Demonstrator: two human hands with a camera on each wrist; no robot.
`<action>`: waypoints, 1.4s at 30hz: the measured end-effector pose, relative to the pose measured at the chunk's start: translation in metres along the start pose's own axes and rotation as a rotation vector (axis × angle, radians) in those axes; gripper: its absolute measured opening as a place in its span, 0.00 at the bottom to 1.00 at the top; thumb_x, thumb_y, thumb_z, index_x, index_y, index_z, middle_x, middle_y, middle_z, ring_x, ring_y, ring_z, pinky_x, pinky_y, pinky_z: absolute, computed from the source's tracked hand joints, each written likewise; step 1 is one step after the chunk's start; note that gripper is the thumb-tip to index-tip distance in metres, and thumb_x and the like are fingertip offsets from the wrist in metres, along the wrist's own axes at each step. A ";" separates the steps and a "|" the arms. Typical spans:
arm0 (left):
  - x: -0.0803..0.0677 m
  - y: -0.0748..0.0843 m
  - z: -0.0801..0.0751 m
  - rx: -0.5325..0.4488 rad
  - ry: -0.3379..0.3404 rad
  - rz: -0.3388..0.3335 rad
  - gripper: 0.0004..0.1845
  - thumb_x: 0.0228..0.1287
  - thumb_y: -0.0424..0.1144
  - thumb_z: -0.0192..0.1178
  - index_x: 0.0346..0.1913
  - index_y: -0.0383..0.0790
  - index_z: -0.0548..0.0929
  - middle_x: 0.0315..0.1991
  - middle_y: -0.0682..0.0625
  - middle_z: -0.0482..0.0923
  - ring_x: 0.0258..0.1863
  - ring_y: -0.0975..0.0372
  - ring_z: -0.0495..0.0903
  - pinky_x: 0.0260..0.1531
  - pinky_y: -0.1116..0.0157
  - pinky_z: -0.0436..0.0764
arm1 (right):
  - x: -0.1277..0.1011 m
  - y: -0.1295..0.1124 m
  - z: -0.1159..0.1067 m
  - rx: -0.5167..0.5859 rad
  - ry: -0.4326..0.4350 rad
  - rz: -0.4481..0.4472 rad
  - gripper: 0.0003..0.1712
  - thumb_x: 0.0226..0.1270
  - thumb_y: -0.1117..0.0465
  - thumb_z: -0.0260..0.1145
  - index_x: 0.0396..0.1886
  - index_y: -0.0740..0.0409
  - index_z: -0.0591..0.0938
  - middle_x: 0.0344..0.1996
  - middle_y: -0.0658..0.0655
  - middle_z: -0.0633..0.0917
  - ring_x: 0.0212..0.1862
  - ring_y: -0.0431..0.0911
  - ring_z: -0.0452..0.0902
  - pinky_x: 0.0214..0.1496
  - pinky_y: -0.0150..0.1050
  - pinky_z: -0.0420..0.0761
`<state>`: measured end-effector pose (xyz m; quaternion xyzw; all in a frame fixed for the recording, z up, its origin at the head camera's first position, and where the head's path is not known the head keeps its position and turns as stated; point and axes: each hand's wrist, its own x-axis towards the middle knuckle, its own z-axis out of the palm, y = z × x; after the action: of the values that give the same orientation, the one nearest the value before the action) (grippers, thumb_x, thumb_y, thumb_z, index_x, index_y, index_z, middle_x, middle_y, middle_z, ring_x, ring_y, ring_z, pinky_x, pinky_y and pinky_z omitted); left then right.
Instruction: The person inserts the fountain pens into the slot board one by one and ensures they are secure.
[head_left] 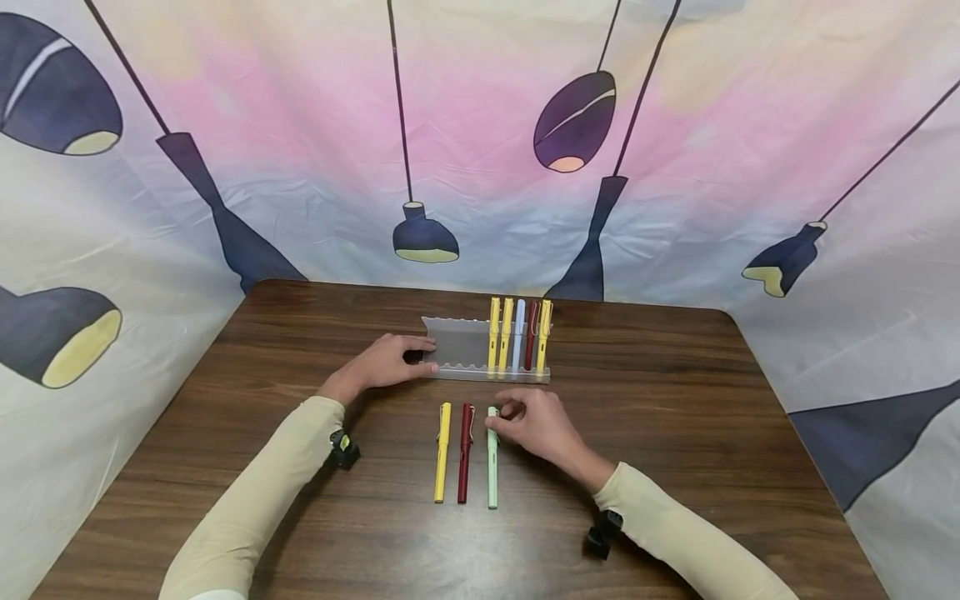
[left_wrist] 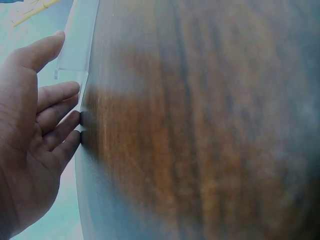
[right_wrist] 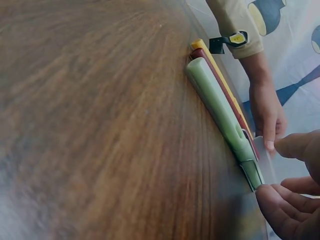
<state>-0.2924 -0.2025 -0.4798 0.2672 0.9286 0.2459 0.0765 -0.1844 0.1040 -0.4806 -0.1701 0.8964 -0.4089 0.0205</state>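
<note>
Head view, clear stand: The clear stand (head_left: 459, 346) stood on the wooden table (head_left: 675, 400), its left half without pens.
Head view, pens in the stand: From left to right along the right half of the stand leaned a first yellow pen (head_left: 493, 335), a second yellow pen (head_left: 506, 336), a pale blue pen (head_left: 518, 335), a dark red pen (head_left: 532, 335) and a third yellow pen (head_left: 543, 335).
Head view, pens on the table: On the wearer's side of the stand lay a loose yellow pen (head_left: 443, 452), a loose red pen (head_left: 465, 454) and a pale green pen (head_left: 492, 458), side by side and apart.
Head view, left hand: The left hand (head_left: 386, 360) was at the left end of the stand, thumb and forefinger spread.
Head view, right hand: The right hand (head_left: 542, 423), fingers bent, was in front of the stand at the cap end of the pale green pen.
Left wrist view, left hand: Thumb and fingers were well parted, fingertips against the end of the stand; no firm grip showed.
Right wrist view, right hand: A wide gap separated thumb from fingers; one fingertip was at the cap of the pale green pen, near the stand, but contact could not be told.
</note>
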 end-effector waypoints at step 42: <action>-0.001 0.000 0.000 -0.002 -0.010 -0.011 0.35 0.69 0.64 0.60 0.68 0.42 0.80 0.71 0.45 0.73 0.72 0.49 0.70 0.69 0.45 0.69 | 0.003 0.000 0.012 0.024 -0.098 0.048 0.24 0.62 0.58 0.76 0.55 0.66 0.86 0.18 0.41 0.84 0.19 0.36 0.80 0.26 0.34 0.80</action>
<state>-0.2914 -0.2029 -0.4793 0.2632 0.9294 0.2453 0.0827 -0.1852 0.0937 -0.4881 -0.1681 0.8931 -0.4103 0.0762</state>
